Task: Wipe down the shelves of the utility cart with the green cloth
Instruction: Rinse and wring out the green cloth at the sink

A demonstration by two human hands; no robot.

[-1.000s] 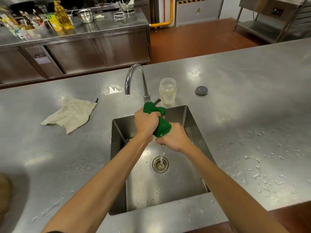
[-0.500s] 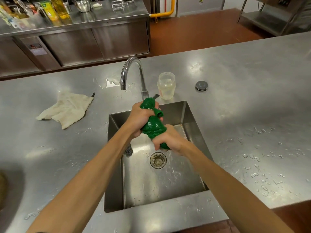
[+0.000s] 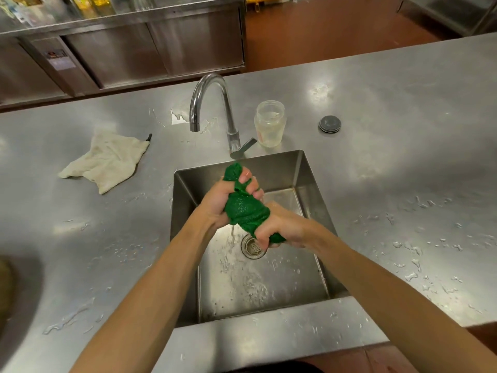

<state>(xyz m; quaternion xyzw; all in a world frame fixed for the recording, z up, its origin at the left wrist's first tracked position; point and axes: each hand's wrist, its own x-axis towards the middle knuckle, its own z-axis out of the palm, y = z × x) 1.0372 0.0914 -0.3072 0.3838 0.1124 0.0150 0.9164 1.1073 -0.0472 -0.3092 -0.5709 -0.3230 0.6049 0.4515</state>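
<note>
Left hand (image 3: 222, 199) and right hand (image 3: 285, 228) each clenched the twisted, nubby green cloth (image 3: 246, 211) over rectangular steel sink (image 3: 312, 189) near bench (image 3: 376, 157) front edge; water (image 3: 233, 234) trickled down.

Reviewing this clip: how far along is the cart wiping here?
Done: the green cloth is wet. In hand: the left hand and right hand grip and wring it over the sink, water trickling toward the drain. Left: all the wiping; no utility cart is in view.
</note>
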